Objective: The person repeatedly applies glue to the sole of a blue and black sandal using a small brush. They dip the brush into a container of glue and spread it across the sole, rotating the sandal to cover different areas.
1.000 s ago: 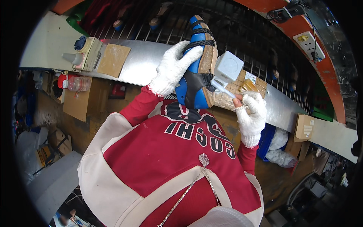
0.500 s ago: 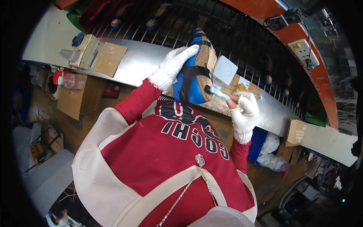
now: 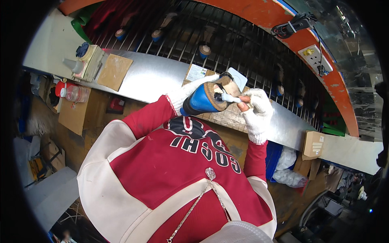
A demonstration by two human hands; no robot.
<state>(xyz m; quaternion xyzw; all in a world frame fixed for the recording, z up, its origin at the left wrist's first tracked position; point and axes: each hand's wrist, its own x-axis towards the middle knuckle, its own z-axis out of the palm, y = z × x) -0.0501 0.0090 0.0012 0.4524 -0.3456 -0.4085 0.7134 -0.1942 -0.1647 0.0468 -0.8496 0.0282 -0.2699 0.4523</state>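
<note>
A blue and black shoe upper [image 3: 198, 101], its tan, brown-edged underside turned to the right, is held over the metal bench. My left hand [image 3: 184, 94], in a white knitted glove, grips it from the left; its fingers are partly hidden behind the shoe. A small brush [image 3: 230, 98] with a pale handle and dark bristles is pinched in my right hand [image 3: 257, 109], whose glove leaves the thumb and a fingertip bare. The bristles touch the heel end of the underside. Just behind the shoe stands a white square-topped container [image 3: 237, 78], partly covered by it.
A rack of metal bars [image 3: 178, 38] runs along the far side, with several blue shoes [image 3: 204, 50] on it. On the bench's left lie a brown board [image 3: 115, 72] and a holder with a cone-shaped nozzle [image 3: 74, 65]. A cardboard box [image 3: 313, 144] stands at the right.
The shoe has been tipped so its heel end faces up and its length points away. The brush has moved slightly left, from the heel's edge onto the underside.
</note>
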